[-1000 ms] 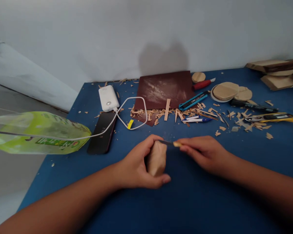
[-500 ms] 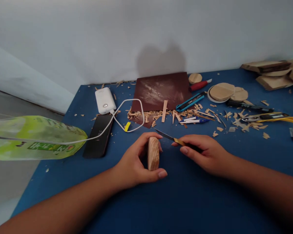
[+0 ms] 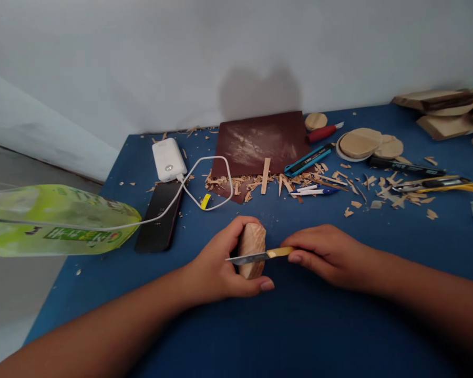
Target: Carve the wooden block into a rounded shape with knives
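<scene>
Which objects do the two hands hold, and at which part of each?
The left hand holds the wood piece by its ends; the right hand holds the knife by its yellow handle.

Left hand (image 3: 230,262) grips wood piece (image 3: 253,247); right hand (image 3: 327,257) holds knife (image 3: 260,256), blade across wood. Blue desk (image 3: 205,336): shavings (image 3: 256,184), brown sheet (image 3: 260,144), white power bank (image 3: 169,159), phone (image 3: 157,220).

Green container (image 3: 63,223) cut off at left edge; knife handle (image 3: 279,252) partly hidden by right hand (image 3: 331,257)
</scene>
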`<action>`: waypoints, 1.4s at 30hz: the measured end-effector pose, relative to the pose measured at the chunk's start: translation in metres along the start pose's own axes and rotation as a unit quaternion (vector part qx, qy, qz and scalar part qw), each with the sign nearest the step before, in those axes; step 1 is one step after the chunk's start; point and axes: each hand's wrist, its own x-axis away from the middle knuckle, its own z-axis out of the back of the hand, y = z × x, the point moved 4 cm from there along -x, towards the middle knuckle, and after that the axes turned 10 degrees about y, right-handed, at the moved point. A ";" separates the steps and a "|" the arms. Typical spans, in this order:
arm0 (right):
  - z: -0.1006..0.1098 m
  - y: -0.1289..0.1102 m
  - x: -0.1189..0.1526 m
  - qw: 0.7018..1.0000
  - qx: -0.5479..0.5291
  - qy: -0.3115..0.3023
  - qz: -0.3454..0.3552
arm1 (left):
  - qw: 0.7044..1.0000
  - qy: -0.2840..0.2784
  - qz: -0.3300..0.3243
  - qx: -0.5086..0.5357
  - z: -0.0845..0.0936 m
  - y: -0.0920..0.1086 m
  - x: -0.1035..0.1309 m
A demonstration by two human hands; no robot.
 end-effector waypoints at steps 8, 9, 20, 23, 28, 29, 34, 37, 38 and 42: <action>-0.003 0.000 0.003 0.996 0.089 -0.013 -0.004 | 0.997 -0.043 -0.003 -0.058 0.002 0.008 -0.001; -0.004 0.000 0.003 0.995 0.103 -0.018 -0.005 | 0.997 -0.046 -0.003 -0.058 0.002 0.008 -0.001; -0.008 -0.005 0.006 0.975 0.220 -0.031 0.002 | 0.997 -0.073 0.004 -0.035 0.002 0.010 0.001; -0.008 -0.005 0.006 0.972 0.234 -0.024 0.002 | 0.997 -0.074 0.001 -0.031 0.003 0.009 0.001; -0.007 -0.006 0.005 0.966 0.257 -0.011 0.000 | 0.996 -0.079 -0.001 -0.028 0.004 0.011 0.000; -0.007 -0.006 0.005 0.966 0.260 -0.010 0.000 | 0.996 -0.080 -0.001 -0.024 0.004 0.012 -0.001; -0.007 -0.005 0.005 0.961 0.277 -0.007 -0.005 | 0.996 -0.088 0.007 -0.013 0.006 0.016 -0.004; -0.007 -0.004 0.005 0.956 0.291 -0.005 -0.019 | 0.995 -0.096 0.018 0.000 0.008 0.017 -0.005; -0.007 -0.003 0.005 0.955 0.294 -0.008 -0.025 | 0.995 -0.094 0.016 -0.001 0.009 0.017 -0.006; 0.000 0.003 0.002 0.951 0.298 0.017 -0.085 | 0.995 -0.096 0.020 0.020 0.010 0.015 -0.004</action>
